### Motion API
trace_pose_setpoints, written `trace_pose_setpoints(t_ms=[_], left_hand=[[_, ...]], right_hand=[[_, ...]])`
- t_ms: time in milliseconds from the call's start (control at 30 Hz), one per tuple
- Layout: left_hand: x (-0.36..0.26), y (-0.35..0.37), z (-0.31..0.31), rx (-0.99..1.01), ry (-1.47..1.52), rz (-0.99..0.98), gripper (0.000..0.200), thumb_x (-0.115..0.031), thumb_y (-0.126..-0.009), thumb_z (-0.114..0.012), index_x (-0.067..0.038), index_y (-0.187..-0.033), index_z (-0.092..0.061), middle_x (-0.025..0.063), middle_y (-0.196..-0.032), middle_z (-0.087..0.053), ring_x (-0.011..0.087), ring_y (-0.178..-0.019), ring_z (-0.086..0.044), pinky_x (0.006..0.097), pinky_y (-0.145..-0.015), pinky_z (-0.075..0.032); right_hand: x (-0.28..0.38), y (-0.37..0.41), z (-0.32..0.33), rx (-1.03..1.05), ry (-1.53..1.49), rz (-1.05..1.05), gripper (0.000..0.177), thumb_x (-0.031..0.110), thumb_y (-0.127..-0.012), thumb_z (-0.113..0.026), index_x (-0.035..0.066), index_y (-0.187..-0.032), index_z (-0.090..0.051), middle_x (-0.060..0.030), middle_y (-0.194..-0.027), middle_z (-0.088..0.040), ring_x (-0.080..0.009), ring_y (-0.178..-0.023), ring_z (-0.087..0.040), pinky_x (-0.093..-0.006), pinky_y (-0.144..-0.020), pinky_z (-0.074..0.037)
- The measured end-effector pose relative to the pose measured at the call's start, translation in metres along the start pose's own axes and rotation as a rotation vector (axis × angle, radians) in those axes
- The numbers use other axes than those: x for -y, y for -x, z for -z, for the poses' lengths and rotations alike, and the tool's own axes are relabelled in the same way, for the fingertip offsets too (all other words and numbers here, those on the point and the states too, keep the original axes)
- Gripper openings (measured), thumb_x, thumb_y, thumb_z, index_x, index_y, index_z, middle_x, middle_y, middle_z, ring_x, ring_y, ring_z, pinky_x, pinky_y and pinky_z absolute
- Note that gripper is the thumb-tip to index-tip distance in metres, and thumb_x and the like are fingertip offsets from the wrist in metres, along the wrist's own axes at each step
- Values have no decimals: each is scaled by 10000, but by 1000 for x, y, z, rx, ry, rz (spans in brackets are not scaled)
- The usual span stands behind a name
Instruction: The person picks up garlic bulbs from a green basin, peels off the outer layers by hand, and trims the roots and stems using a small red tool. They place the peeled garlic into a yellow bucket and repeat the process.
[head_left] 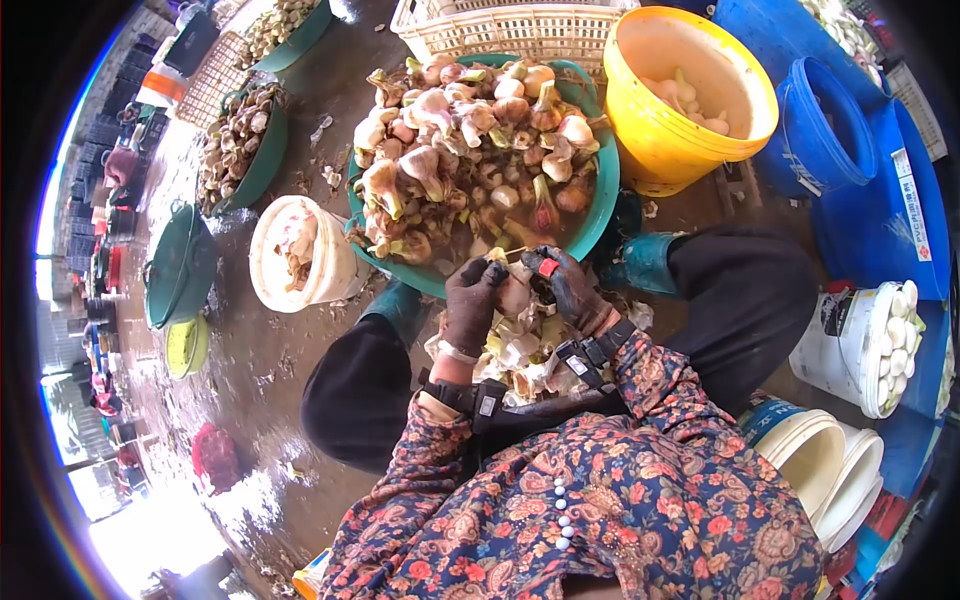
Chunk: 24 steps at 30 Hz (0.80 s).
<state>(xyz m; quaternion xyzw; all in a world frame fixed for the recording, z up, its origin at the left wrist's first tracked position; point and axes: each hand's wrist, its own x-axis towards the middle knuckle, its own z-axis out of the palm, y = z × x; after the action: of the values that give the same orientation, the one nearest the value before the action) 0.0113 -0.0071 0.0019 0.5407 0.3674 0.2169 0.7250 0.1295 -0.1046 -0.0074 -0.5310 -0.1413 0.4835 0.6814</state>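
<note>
Left hand (470,308) and right hand (575,290) are seemingly pinching a bulb (514,295) between them, their grip partly hidden, holding it low over the skins (522,362) so whatever falls would land there, while the tub (608,192) of bulbs (424,170) is sitting just ahead, within easy reach.

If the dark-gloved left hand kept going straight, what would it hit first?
Probably the near rim of the round teal plastic tub; if the left hand is above that, the heaped purplish-white garlic bulbs inside. Height is unclear.
</note>
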Motion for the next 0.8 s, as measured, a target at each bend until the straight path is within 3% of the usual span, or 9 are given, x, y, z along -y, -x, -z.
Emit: trace_pose_setpoints(t_ms=[167, 233, 400, 433, 500, 533, 633, 700, 800], left_hand=[[15, -7, 23, 7, 0, 48, 144, -119, -893, -538, -11, -976, -587, 4, -881, -587, 79, -804, -530, 234, -723, -448], [24, -11, 38, 98, -178, -385, 218, -135, -917, -499, -9, -1093, -526, 59, -1003, -581, 137, -919, -554, 276, -828, -469], [-14, 7, 74, 259, 361, -124, 256, -231, -952, -424, -18, -1039, -537, 109, -950, -614, 200, -896, -601, 325, -830, -485], [-12, 0, 83, 296, -358, -238, 287, -247, -915, -509, 8, -1038, -561, 105, -900, -633, 204, -838, -619, 316, -784, -494], [-12, 6, 67, 522, -722, 102, 329, -236, -868, -589, 34, -1057, -574, 106, -892, -647, 200, -808, -627, 301, -751, -498], [-9, 14, 61, 420, -1172, -89, 308, -217, -820, -609, 2, -1036, -613, 123, -870, -666, 240, -777, -624, 320, -721, -488], [-12, 3, 42, 144, -459, 315, 442, -246, -816, -661, 44, -1127, -537, 119, -898, -648, 187, -848, -619, 276, -718, -486], [-21, 9, 20, 139, -336, 133, 489, -239, -822, -658, 5, -1206, -478, 104, -962, -623, 163, -852, -602, 252, -672, -482], [-24, 8, -5, 218, -234, 2, 591, -200, -815, -672, -35, -1301, -377, 52, -1050, -571, 90, -807, -550, 219, -591, -469]], right_hand=[[-21, -7, 5, 65, 114, 74, 232, 223, -904, -524, 27, -1005, -597, -11, -844, -577, -84, -771, -499, -235, -687, -428], [-24, -15, 23, -41, -298, -159, 279, 260, -918, -484, 31, -1030, -597, -39, -848, -613, -123, -752, -559, -256, -673, -464], [-5, -11, 35, -169, -771, -192, 278, 236, -906, -490, 27, -1065, -584, -65, -867, -652, -171, -799, -631, -283, -731, -522], [-7, -7, 34, -166, -770, -193, 278, 236, -906, -490, 27, -1065, -584, -65, -867, -652, -171, -799, -631, -283, -731, -522], [-10, -2, 30, -137, 353, 519, 267, 222, -907, -487, 22, -1060, -580, -69, -878, -653, -169, -834, -634, -295, -757, -526], [-10, -3, 28, -132, 354, 521, 267, 222, -907, -487, 22, -1060, -580, -69, -878, -653, -169, -834, -634, -295, -757, -526], [-14, -9, 33, -143, -397, 94, 288, 238, -913, -477, 11, -1055, -585, -78, -888, -654, -161, -807, -635, -294, -737, -530], [-18, -18, 42, 109, -726, -262, 322, 267, -915, -474, 12, -1081, -578, -78, -882, -655, -158, -756, -636, -279, -667, -533], [0, 1, 12, 22, -593, -259, 342, 321, -916, -479, 27, -1052, -590, -75, -861, -654, -153, -673, -623, -252, -563, -510]])
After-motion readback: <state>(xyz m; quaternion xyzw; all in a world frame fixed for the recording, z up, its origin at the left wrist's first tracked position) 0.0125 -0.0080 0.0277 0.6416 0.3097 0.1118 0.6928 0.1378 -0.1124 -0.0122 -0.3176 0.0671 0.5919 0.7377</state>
